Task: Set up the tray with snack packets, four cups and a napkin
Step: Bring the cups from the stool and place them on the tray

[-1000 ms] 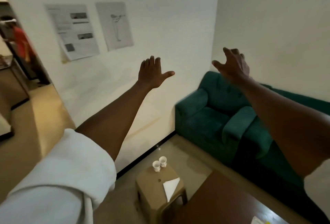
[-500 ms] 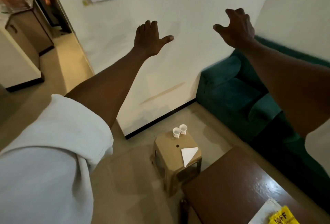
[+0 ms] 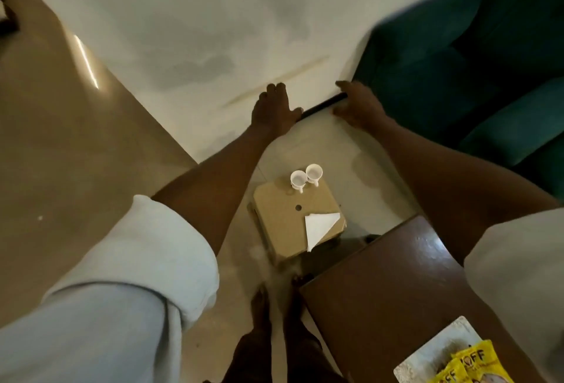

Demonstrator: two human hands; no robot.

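Two small white cups [image 3: 306, 177] stand side by side at the far edge of a tan plastic stool [image 3: 280, 224]. A folded white napkin [image 3: 319, 228] lies on the stool's near right corner. A pale tray [image 3: 433, 355] sits at the near end of the brown table, with yellow snack packets [image 3: 470, 366] on it, cut off by the frame edge. My left hand [image 3: 274, 109] and my right hand [image 3: 360, 106] are stretched out in front of me, well above and beyond the stool, fingers apart and holding nothing.
A brown wooden table [image 3: 396, 285] stands to the right of the stool. A green sofa [image 3: 476, 62] fills the upper right. The white wall [image 3: 213, 16] is ahead, and my bare feet [image 3: 274, 315] stand on the floor beside the table.
The view has tilted sharply downward, bringing the stool, table, tray and my feet into sight. Both hands stay outstretched and empty, and now appear lower and closer together.
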